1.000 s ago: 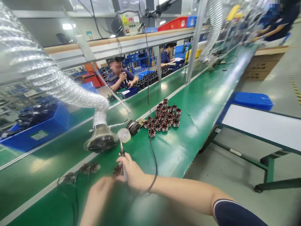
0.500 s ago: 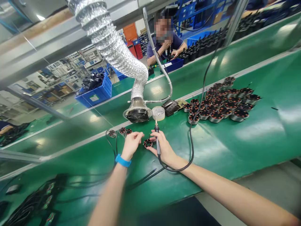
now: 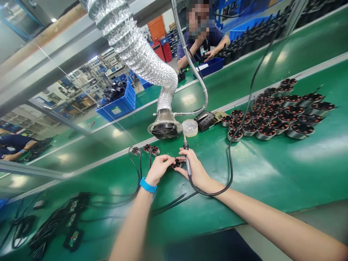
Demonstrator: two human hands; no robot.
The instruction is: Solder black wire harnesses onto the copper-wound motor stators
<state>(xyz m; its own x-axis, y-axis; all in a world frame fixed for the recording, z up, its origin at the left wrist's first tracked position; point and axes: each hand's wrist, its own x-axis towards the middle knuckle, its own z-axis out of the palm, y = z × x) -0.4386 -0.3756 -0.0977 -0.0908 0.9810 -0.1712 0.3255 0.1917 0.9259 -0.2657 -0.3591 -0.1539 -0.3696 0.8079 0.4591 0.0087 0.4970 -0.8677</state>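
A small motor stator (image 3: 176, 163) with copper windings lies on the green bench between my two hands. My left hand (image 3: 158, 168), with a blue wristband, pinches the stator's left side. My right hand (image 3: 195, 169) grips a soldering iron (image 3: 186, 155) that points up and away, its black cable (image 3: 239, 123) looping off to the right; the same hand's fingers touch the stator's right side. Two more stators (image 3: 151, 149) with black leads sit just beyond my left hand.
A fume duct's fan mouth (image 3: 164, 128) hangs just beyond my hands, beside a round tin (image 3: 190, 127) and a black iron stand (image 3: 206, 120). Several motor housings (image 3: 274, 114) cluster at the right. Cable bundles (image 3: 58, 219) lie at the left. A person works across the line.
My view swung from the right end of the bench down onto my hands. My left hand has closed in on the stator; the right hand keeps the iron.
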